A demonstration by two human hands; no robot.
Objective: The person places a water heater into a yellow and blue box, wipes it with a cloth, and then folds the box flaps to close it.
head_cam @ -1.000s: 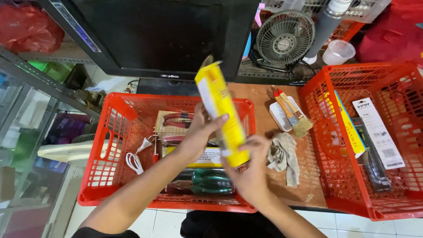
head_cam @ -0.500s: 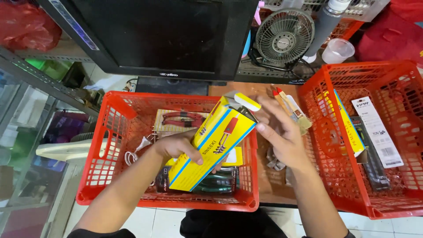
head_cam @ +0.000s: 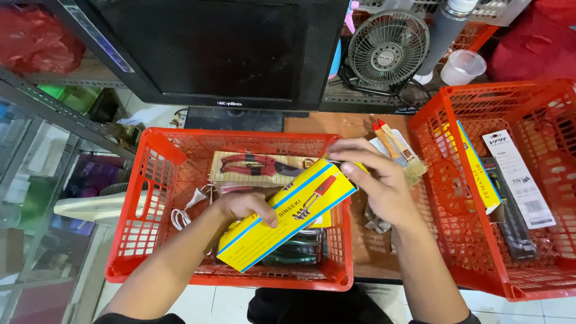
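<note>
Yellow box (head_cam: pixel 288 219) held slantwise at frame centre, over the red basket (head_cam: pixel 150 180). Left hand (head_cam: pixel 243 205) gripping its lower edge, fingers curled on it; right hand (head_cam: pixel 375 180) pinching the upper end flap, steadying it.

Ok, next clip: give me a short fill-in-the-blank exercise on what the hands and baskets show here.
1. Both hands hold a long ____ box with blue stripes.
2. The left hand holds the box over the left ____ basket.
3. The right hand has its grip on the box's ____ end.
4. Two paintbrushes lie on the table ____ the two baskets.

Missing words: yellow; red; upper; between
</note>
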